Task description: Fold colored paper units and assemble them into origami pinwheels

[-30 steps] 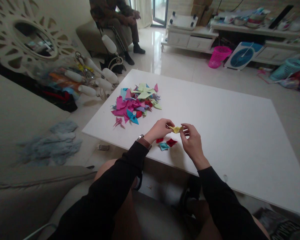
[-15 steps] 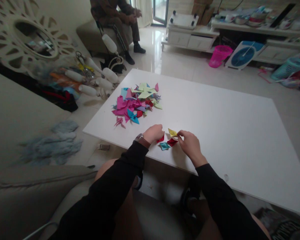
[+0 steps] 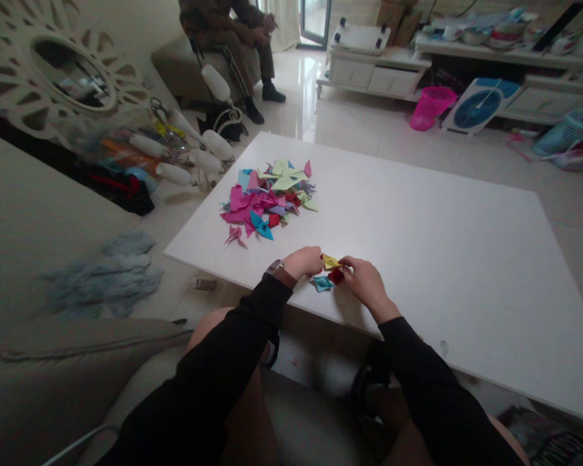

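Observation:
A small folded yellow paper piece point(image 3: 330, 261) lies on the white table point(image 3: 418, 213) near its front edge. My left hand point(image 3: 304, 260) has curled fingers touching the yellow piece's left side. Fingers pinched, my right hand point(image 3: 365, 280) touches its right side and rests over a red folded piece point(image 3: 335, 276). A teal folded piece point(image 3: 323, 283) lies just below, between my hands. A pile of several coloured folded papers point(image 3: 269, 197) sits farther back on the table's left.
A grey sofa point(image 3: 34, 259) with a blue-grey cloth point(image 3: 109, 272) is at my left. A person sits on a seat point(image 3: 223, 32) at the far end. White bottles point(image 3: 194, 152) and clutter lie on the floor left of the table. A pink basket point(image 3: 430, 107) stands far right.
Both hands came down from holding the yellow piece in the air to the table. The yellow piece now rests beside the red and teal pieces, with both hands still touching it.

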The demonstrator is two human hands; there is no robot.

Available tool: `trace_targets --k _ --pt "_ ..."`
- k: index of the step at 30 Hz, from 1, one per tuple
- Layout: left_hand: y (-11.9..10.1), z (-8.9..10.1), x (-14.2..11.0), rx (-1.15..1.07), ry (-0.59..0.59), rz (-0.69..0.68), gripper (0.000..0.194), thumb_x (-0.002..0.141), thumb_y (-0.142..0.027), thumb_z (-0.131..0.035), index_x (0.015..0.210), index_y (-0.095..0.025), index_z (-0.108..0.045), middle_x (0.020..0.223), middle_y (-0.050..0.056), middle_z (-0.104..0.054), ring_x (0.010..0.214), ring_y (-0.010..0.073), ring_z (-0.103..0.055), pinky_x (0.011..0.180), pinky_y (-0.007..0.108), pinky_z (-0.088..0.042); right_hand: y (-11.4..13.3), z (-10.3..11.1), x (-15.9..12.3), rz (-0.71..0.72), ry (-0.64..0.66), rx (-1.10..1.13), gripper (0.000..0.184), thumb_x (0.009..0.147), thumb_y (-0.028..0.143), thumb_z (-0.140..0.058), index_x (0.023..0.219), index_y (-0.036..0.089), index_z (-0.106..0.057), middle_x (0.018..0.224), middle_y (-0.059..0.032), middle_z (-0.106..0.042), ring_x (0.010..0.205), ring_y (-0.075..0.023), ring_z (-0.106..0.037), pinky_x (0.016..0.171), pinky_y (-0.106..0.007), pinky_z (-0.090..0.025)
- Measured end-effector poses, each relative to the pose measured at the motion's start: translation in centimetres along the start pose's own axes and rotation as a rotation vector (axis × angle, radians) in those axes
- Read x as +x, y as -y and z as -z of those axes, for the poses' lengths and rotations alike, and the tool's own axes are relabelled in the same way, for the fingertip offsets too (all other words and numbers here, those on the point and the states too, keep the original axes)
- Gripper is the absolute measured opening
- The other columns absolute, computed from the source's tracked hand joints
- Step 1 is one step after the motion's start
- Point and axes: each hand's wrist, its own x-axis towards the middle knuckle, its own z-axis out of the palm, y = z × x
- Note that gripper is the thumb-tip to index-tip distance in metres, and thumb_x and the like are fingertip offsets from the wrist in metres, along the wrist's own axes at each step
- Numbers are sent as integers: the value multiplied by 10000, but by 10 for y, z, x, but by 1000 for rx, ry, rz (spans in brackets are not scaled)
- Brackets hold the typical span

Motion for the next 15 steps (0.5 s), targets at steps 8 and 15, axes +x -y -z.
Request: trace_targets --k 8,15 --pt "-6 4 -5 30 35 -21 366 943 -229 -548 1256 -91 -680 1253 195 -721 1128 250 -709 838 250 -515 1 1 2 18 36 -8 248 929 207 -529 1005 230 -765 1052 -73 -776 959 -210 -685 804 -284 -430" --pt "-8 8 -11 31 44 -5 378 953 -277 -545 1256 -98 -684 1237 198 -728 1114 243 -721 825 241 -524 3 1 -2 43 72 27 221 921 219 -530 1024 215 -725 1025 -73 -760 904 -203 -664 757 -281 -404"
